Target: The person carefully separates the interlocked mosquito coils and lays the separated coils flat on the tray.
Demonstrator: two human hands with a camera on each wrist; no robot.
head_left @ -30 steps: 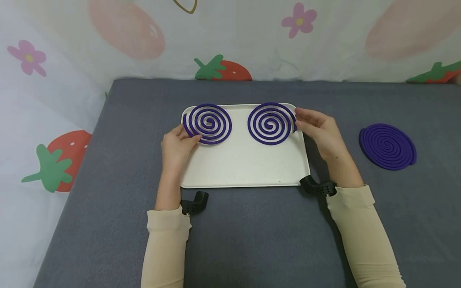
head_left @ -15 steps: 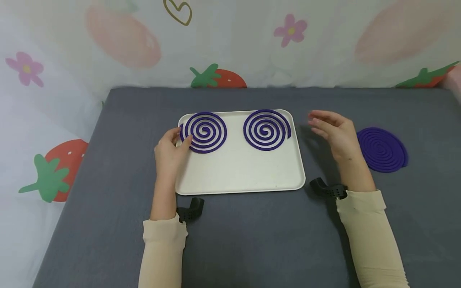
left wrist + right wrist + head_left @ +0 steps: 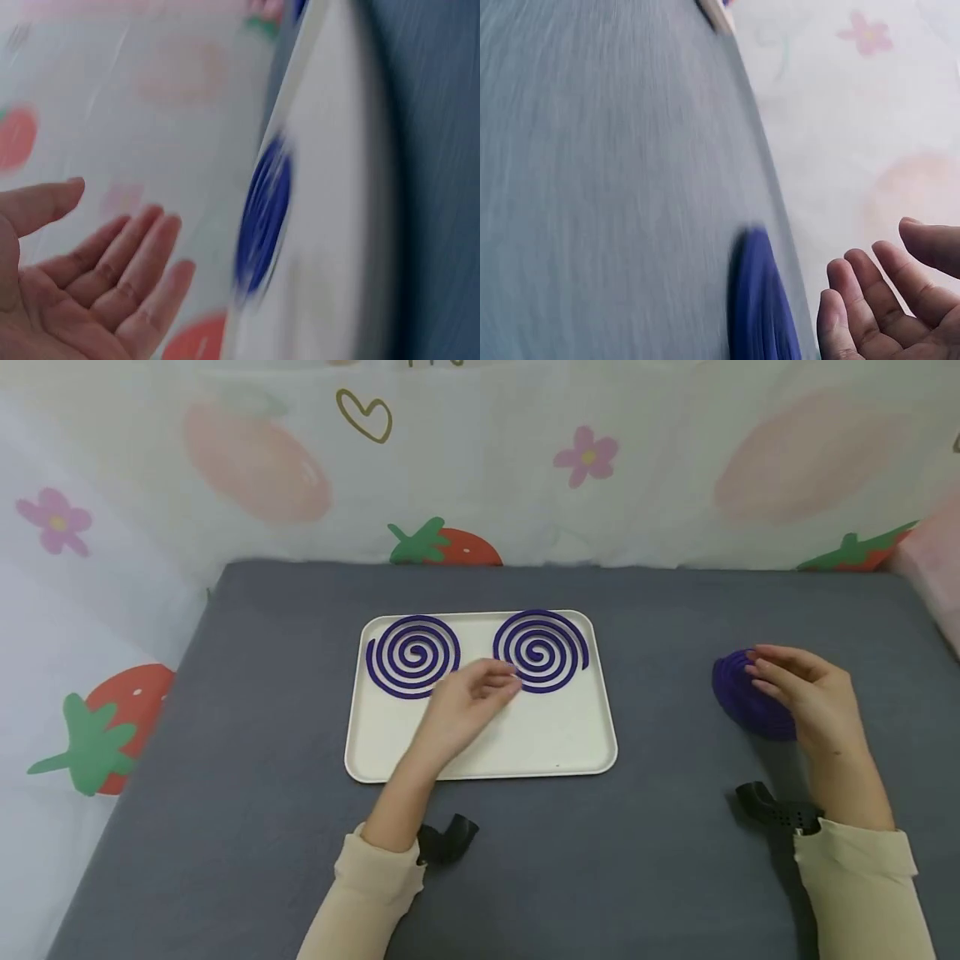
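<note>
Purple spirals (image 3: 417, 651) occupy the far corners of the tray (image 3: 555, 735); third coil (image 3: 738, 697) remains outside; left hand (image 3: 468, 700) and right hand (image 3: 813, 697) empty, fingers relaxed.

There are three purple spirals (image 3: 417, 652) (image 3: 537, 652) (image 3: 750, 702), one white tray (image 3: 547, 735), two hands (image 3: 468, 702) (image 3: 806, 697) and two black wrist mounts (image 3: 450, 840) (image 3: 780, 811).

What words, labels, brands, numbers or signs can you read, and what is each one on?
No words, labels, brands or numbers are readable.
Wall cloth: marks cut off at the head view's top and right edges, possibly lettering, unreadable.
Wall cloth: gold heart outline, a drawing.
Tray and purple spirals: no text visible.
</note>
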